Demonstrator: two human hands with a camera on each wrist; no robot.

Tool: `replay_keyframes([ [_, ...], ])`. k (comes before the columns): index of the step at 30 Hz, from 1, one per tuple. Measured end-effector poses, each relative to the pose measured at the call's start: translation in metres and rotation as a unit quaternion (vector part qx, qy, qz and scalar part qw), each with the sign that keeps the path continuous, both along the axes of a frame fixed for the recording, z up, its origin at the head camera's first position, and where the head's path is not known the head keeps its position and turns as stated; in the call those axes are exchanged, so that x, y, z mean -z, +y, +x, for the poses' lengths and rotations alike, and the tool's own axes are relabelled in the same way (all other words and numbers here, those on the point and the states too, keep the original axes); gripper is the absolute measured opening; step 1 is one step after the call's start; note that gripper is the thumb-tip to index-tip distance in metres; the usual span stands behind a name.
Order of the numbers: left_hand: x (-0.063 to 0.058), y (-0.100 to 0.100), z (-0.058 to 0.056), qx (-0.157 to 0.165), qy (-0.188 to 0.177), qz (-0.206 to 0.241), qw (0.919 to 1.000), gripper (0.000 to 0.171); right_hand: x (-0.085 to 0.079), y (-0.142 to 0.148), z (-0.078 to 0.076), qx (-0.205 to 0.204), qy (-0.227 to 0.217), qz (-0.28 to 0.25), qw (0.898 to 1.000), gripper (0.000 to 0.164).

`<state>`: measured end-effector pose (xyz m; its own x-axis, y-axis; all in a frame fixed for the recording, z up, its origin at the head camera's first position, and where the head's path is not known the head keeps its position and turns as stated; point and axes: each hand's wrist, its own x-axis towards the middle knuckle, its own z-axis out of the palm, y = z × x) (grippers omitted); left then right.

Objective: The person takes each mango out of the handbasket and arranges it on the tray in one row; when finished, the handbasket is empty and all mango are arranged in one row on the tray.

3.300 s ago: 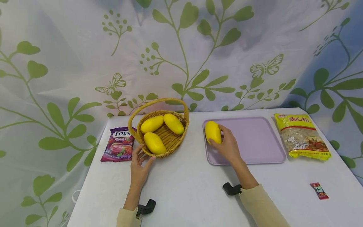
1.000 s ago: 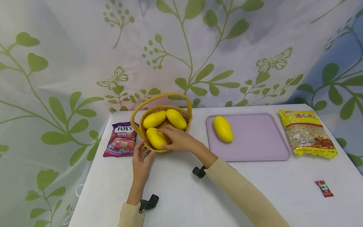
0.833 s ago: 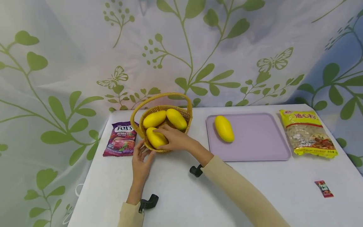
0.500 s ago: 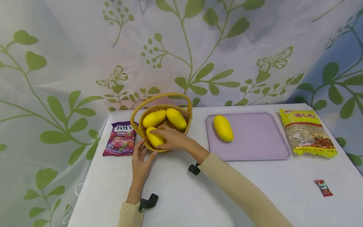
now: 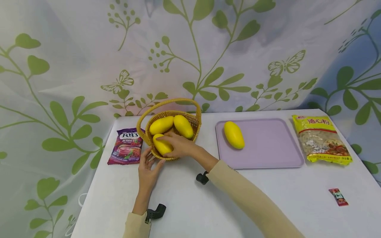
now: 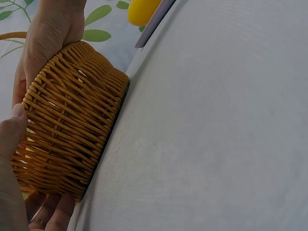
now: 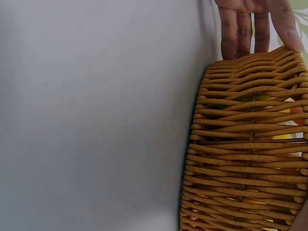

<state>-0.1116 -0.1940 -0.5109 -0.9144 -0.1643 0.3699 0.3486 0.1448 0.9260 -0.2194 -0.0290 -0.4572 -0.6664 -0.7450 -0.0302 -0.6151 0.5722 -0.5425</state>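
Observation:
A wicker basket (image 6: 72, 120) with a tall handle (image 5: 169, 100) stands on the table and holds three yellow mangoes. Inside it, my right hand (image 5: 182, 147) grips the near-left mango (image 5: 160, 145), fingers over its top and thumb at the near side. A second mango (image 5: 161, 125) and a third mango (image 5: 183, 126) lie at the back of the basket, apart from my hand. My left hand (image 5: 148, 172) holds the basket's near-left side, its thumb at the front and its fingers round the left. Another mango (image 5: 234, 135) lies on the left part of a lilac tray (image 5: 268, 142).
Left of the basket lies a purple Fox's candy bag (image 5: 126, 145), close to my left fingers. A yellow-topped bag of pasta (image 5: 322, 138) lies right of the tray. A small red candy packet (image 5: 338, 197) is at the near right. A leaf-patterned curtain (image 5: 190, 59) hangs behind.
My right hand has let go of the mango on the tray, moved left into the basket and taken hold of another mango there. My left hand has stayed at the basket.

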Motion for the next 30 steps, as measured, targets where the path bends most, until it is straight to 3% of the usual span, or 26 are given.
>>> replay_keyframes([
  [20,0.0010,-0.0007,0.0001,0.002,0.006,-0.006,1.0000,0.065,-0.0033,0.0004,0.0003,-0.004,-0.002,-0.016,1.000,0.066],
  [30,0.0041,-0.0004,-0.0019,0.002,0.004,-0.003,1.0000,0.066,-0.0033,0.0065,-0.0008,0.003,-0.007,-0.053,0.999,0.066],
])
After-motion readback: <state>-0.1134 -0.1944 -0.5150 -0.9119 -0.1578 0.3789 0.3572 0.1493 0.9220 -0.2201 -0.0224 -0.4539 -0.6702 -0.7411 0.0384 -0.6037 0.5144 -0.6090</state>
